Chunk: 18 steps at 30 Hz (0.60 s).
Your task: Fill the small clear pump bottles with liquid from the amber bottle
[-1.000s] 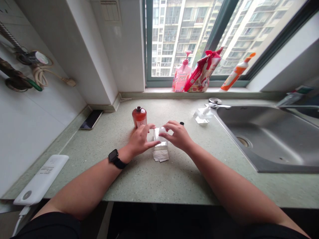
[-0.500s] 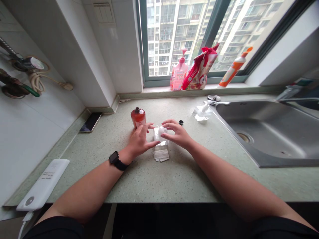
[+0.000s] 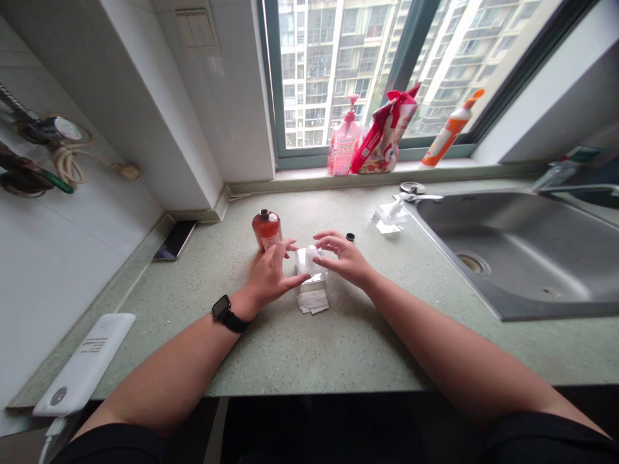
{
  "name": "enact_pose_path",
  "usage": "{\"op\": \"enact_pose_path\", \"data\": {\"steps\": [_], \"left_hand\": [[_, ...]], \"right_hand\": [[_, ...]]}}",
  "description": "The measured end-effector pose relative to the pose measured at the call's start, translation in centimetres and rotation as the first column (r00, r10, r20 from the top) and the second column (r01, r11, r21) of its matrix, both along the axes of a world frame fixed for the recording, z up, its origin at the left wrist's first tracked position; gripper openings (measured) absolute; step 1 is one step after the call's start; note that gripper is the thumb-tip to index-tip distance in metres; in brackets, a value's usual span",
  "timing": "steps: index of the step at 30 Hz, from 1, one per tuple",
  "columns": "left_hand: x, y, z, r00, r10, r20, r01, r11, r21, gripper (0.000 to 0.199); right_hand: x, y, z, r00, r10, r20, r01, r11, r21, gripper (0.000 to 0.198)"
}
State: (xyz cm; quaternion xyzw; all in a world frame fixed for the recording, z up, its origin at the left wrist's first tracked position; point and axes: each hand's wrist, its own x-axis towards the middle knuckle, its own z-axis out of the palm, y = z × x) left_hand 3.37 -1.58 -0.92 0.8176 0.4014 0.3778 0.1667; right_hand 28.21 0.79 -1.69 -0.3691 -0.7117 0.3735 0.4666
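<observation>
A clear square bottle (image 3: 305, 266) stands on the counter between my hands, with a whitish translucent piece (image 3: 312, 252) on top whose kind I cannot make out. My left hand (image 3: 271, 274) is beside the bottle's left, thumb and fingers spread, holding nothing. On the other side, my right hand (image 3: 341, 259) curves around with fingers apart, its thumb tip close to the whitish piece; whether it touches is unclear. Behind my left hand stands an uncapped reddish-amber bottle (image 3: 267, 227) with a pale label. A folded white tissue (image 3: 313, 301) lies just in front of the clear bottle.
A black cap (image 3: 350, 238) lies beyond my right hand. Farther right are a clear pump bottle (image 3: 388, 219) and a steel sink (image 3: 503, 312). A phone (image 3: 175, 240) and white power bank (image 3: 84, 364) lie left. A pink pump bottle (image 3: 344, 147), red bag (image 3: 384, 138) and orange bottle (image 3: 445, 138) line the sill.
The view has shifted slightly. Both hands stay around the clear bottle in nearly the same pose, and the whitish piece on top looks slightly different in shape.
</observation>
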Motion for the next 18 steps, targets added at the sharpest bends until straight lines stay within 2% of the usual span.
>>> {"op": "enact_pose_path", "data": {"steps": [5,9,12,18], "left_hand": [[-0.1,0.0,0.0,1.000,-0.007,-0.001,0.007,1.000,0.010,0.079],[-0.1,0.0,-0.1,1.000,0.007,-0.002,-0.007,1.000,0.010,0.079],[0.0,-0.1,-0.1,1.000,0.009,0.000,-0.009,1.000,0.003,0.080],[0.0,0.0,-0.1,1.000,0.013,-0.003,-0.013,1.000,0.019,0.083]], "right_hand": [[-1.4,0.0,-0.2,1.000,0.008,0.003,-0.008,1.000,-0.008,0.044],[-1.3,0.2,-0.3,0.998,-0.028,-0.062,0.021,0.994,-0.107,0.047],[-0.5,0.3,-0.3,0.995,-0.018,-0.100,0.003,0.989,-0.148,0.041],[-0.5,-0.1,0.0,0.995,0.072,-0.069,-0.079,0.991,-0.107,0.036]]}}
